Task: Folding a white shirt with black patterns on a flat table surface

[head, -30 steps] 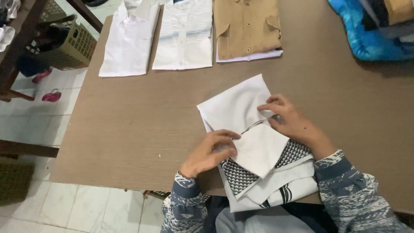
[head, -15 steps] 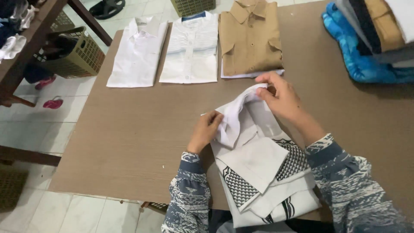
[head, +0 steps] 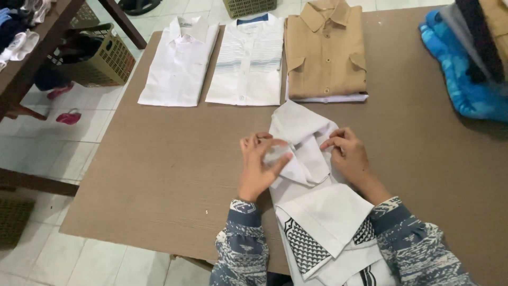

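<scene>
Brown tabletop (head: 159, 175) fills most of the view from above, with pale floor tiles showing along its near and left edges. Nearest the viewer, two patterned blue-grey sleeves reach in, and a white garment (head: 317, 212) with black-and-white patterned panels hangs partly over the near edge of the table. Both hands work its upper part: the left hand (head: 259, 167) pinches a fold of the white cloth between thumb and fingers, closed on the fabric, while the right hand (head: 346, 156), just across the fold, presses its curled fingertips onto the cloth — closed on it as well, as far as can be seen. Between the two hands the fabric bunches and doubles over, so this piece looks only part folded, its lower half loose. Beyond the grip, well apart from it, three shirts lie finished in a row — a white shirt (head: 180, 63), a white striped shirt (head: 248, 61) and a tan shirt (head: 325, 50), all neatly squared. Far to the right of the hands sits a heap of blue cloth (head: 460, 74), unfolded.
</scene>
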